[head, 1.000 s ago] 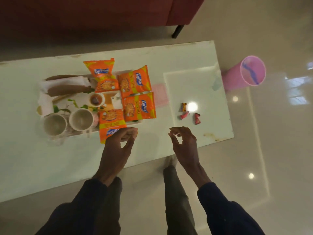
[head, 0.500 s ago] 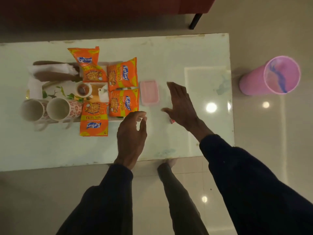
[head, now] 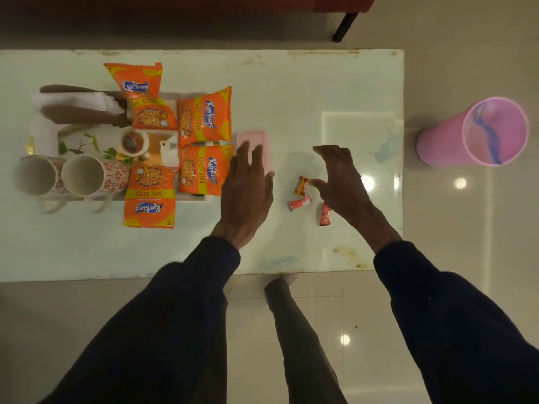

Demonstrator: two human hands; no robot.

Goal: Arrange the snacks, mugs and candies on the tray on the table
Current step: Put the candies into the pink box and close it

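Candy step: your right hand [head: 341, 182] hovered, fingers spread and empty, over three candies [head: 300, 203]; your left hand [head: 248, 185] was open too. The next move probably called for pinching them up for the tray [head: 78, 138].

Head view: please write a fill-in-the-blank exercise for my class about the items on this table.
Over the tray lie ___ orange snack packets.
___ wrapped candies lie by the right hand.
The tall bin on the floor is ___.
Beside the packets sit ___ mugs.
Missing: four; three; pink; two
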